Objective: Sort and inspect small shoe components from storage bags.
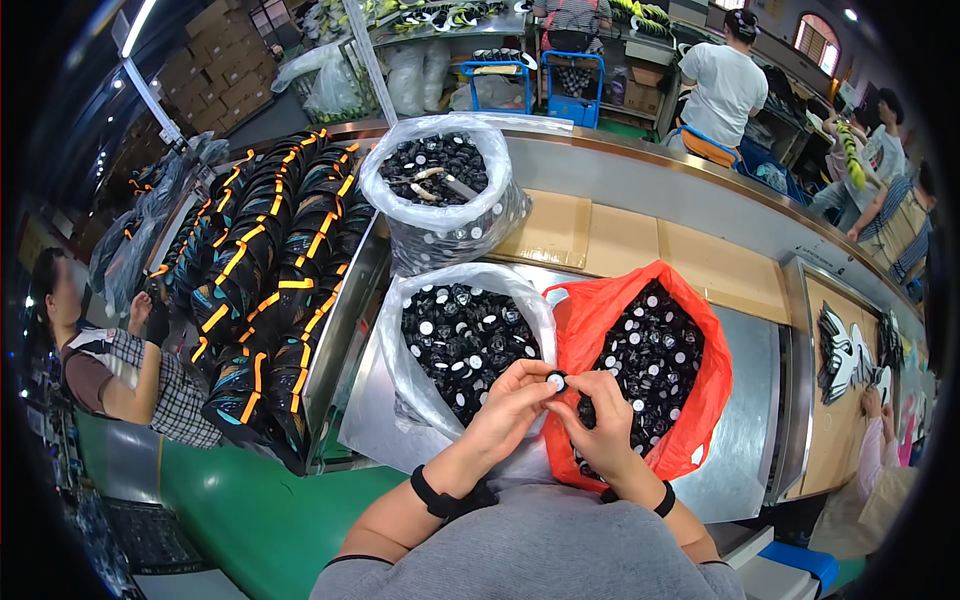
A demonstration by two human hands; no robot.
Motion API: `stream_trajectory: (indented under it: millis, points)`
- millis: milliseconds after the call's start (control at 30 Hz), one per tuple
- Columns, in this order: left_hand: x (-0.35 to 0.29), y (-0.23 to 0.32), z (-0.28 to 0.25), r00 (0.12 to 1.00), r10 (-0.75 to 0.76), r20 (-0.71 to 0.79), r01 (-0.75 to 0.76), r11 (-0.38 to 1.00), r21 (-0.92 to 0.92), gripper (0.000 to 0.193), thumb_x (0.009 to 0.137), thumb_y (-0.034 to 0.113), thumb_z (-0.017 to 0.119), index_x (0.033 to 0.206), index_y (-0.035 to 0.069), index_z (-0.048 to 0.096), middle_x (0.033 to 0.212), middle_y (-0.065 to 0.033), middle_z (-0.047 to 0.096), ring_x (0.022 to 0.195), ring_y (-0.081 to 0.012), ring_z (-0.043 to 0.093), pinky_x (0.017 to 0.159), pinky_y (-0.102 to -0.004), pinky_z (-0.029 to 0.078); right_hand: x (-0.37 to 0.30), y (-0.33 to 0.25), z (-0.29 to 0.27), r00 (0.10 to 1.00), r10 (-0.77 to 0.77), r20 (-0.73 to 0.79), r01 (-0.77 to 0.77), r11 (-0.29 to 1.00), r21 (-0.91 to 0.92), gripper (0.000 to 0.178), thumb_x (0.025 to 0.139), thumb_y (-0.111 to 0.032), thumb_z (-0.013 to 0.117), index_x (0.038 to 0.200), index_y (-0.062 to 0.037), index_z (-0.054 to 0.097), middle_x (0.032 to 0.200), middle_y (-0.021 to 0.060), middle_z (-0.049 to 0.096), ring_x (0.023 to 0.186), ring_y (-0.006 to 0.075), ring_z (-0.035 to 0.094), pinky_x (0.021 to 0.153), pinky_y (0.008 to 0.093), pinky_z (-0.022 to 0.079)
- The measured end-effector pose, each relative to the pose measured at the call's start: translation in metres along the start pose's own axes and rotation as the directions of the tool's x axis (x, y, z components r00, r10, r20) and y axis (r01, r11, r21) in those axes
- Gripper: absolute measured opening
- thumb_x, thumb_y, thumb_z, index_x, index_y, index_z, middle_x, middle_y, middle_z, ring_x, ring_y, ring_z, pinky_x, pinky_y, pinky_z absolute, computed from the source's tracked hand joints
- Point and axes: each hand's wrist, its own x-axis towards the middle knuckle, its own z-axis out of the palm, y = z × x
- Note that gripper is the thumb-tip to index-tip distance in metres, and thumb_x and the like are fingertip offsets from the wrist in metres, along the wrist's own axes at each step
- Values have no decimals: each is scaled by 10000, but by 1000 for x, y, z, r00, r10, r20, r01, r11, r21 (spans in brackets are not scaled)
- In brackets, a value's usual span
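A small round black plastic part (pixel 556 381) with a white disc in its middle is pinched between both hands. My left hand (pixel 508 408) grips its left side with thumb and forefinger. My right hand (pixel 606 425) grips it from the right, its other fingers curled; whether they enclose anything more is hidden. Below my left hand stands an open clear plastic bag (pixel 390 335) full of similar black parts, many showing white discs. Beside it, under my right hand, an open red plastic bag (pixel 714 375) holds more of them.
Behind, another clear bag (pixel 455 240) of black parts has tools lying on top. Rows of stacked black pieces with orange straps (pixel 265 250) fill the left bench. Cardboard sheets (pixel 620 240) line the metal table (pixel 745 400). Co-workers sit at left and far right.
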Motion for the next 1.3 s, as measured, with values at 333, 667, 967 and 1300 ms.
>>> stream_trajectory:
  millis: [333, 667, 967, 1300]
  points:
    - [3, 1, -15, 982, -134, 130, 147, 984, -99, 302, 973, 196, 528, 1230, 39, 546, 1080, -65, 619, 978, -129, 594, 881, -287, 457, 1, 5, 2, 999, 37, -10, -37, 997, 64, 337, 699, 37, 751, 996, -13, 600, 880, 125, 602, 757, 235, 618, 641, 300, 500]
    - [-2, -6, -21, 976, -32, 214, 62, 989, -134, 279, 1000, 188, 474, 1216, 31, 555, 1113, -51, 614, 1020, -136, 585, 884, -277, 463, -3, 0, 1, 997, 71, -14, -68, 988, 136, 298, 715, 52, 745, 969, 1, 598, 866, 106, 601, 717, 189, 593, 640, 279, 490]
    - [-7, -10, -17, 986, -19, 164, 38, 993, -112, 282, 970, 106, 520, 1235, 17, 557, 1129, -73, 618, 1036, -152, 591, 916, -294, 471, -2, -4, 1, 995, 97, -36, -92, 989, 118, 264, 711, 44, 742, 930, -7, 603, 848, 89, 592, 714, 163, 576, 628, 259, 471]
    - [-13, -12, -18, 996, 28, 81, -18, 991, -130, 264, 937, 74, 562, 1197, 38, 593, 1137, -84, 636, 1072, -190, 599, 966, -346, 460, 0, -5, 4, 998, 57, -42, -53, 995, 87, 267, 705, 44, 747, 925, -4, 604, 850, 107, 606, 741, 203, 592, 659, 285, 478]
